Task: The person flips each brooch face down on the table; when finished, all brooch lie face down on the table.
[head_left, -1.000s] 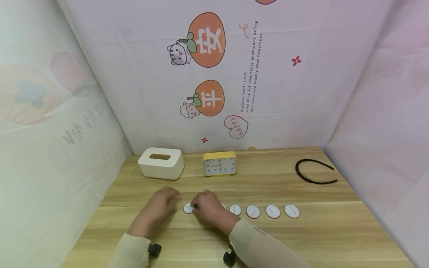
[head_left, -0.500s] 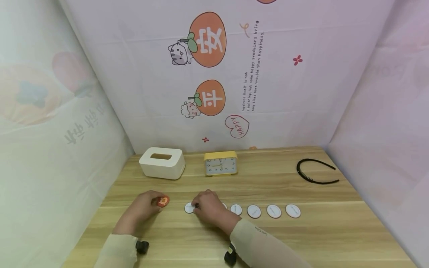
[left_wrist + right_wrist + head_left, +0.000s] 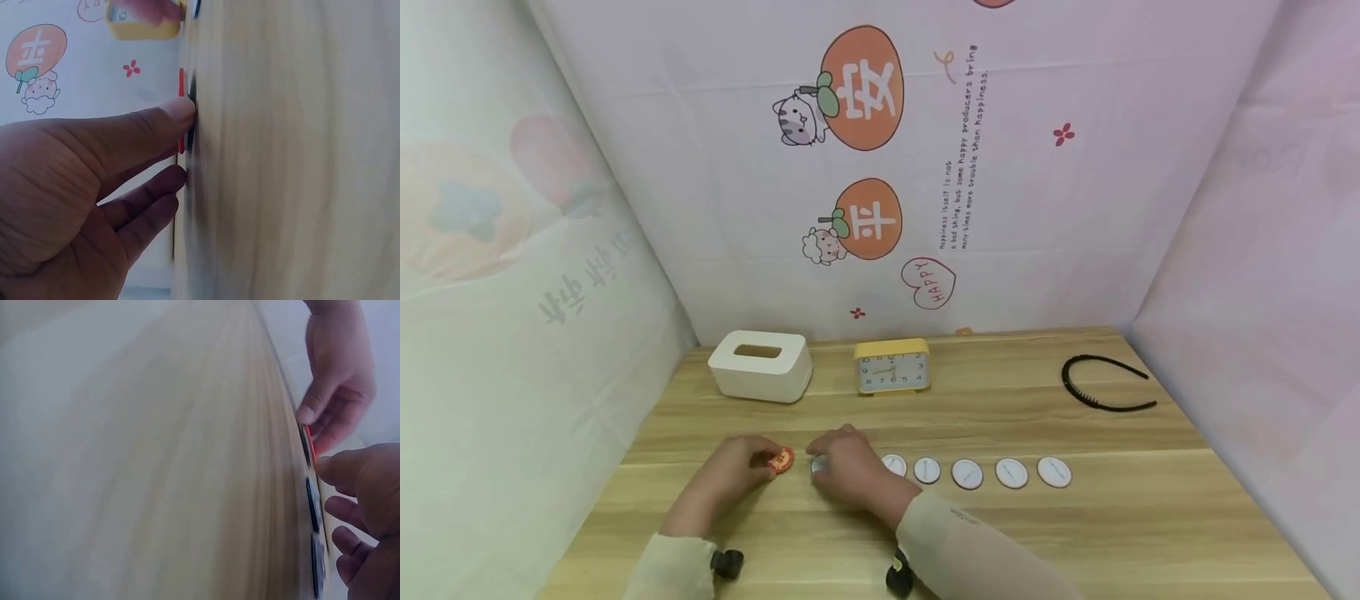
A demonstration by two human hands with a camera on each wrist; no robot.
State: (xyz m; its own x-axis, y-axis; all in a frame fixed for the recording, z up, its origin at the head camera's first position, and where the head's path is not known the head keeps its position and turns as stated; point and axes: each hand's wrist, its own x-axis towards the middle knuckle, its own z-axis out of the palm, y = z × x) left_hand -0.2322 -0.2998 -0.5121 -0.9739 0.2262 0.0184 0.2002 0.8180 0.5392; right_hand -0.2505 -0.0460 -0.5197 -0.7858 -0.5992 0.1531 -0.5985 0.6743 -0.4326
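My left hand (image 3: pixel 737 468) pinches a round disc (image 3: pixel 781 460) by its left edge. Its upper face is red with a yellow-orange figure, and in the left wrist view it lies nearly flat, close to the table. Just to the right, my right hand (image 3: pixel 852 468) reaches over a white disc (image 3: pixel 817 467) and hides most of it. In the right wrist view its fingers (image 3: pixel 340 511) are loosely spread, the thumb close to the red disc (image 3: pixel 310 442); whether it touches is unclear. Rightward runs a row of white-faced discs (image 3: pixel 967 473) with small writing, too small to read.
Behind the hands stand a white tissue box (image 3: pixel 760 365) and a yellow alarm clock (image 3: pixel 892 367). A black headband (image 3: pixel 1078 385) lies at the back right. White printed cloth (image 3: pixel 1022 208) encloses the wooden table (image 3: pixel 1000 533) at the back and sides.
From beside the white disc, my left hand went left, where the red disc came into view, then slightly back right. My right hand left the white disc's right edge and shifted left over it.
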